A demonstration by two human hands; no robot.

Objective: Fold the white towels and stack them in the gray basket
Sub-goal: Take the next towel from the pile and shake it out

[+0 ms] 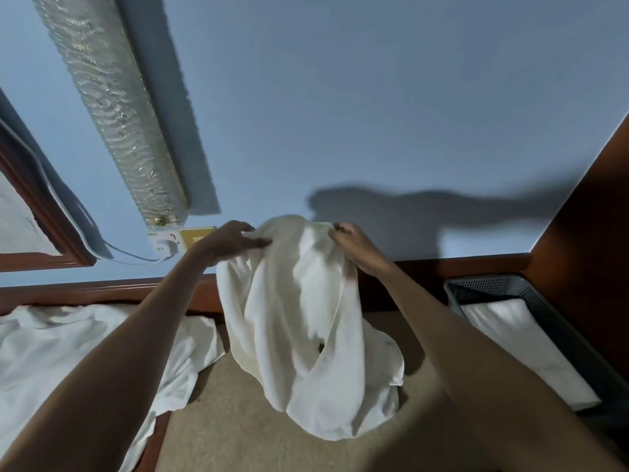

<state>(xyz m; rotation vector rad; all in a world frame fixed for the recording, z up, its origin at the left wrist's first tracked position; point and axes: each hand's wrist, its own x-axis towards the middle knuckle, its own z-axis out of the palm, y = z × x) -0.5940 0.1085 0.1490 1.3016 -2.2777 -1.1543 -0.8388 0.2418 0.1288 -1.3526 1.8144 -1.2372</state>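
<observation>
Towel (306, 318) hangs below fingers (257, 242) of left hand (228, 245), right hand (352, 245), top edge pinched.

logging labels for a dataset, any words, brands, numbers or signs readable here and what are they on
No text can be read.
white wall switch: a red mark and a tiny dark marking at its top edge, too small and blurred to read.
gold plate beside it: faint marks, too blurred to read.
white towel held up, gray basket: no print visible.
</observation>
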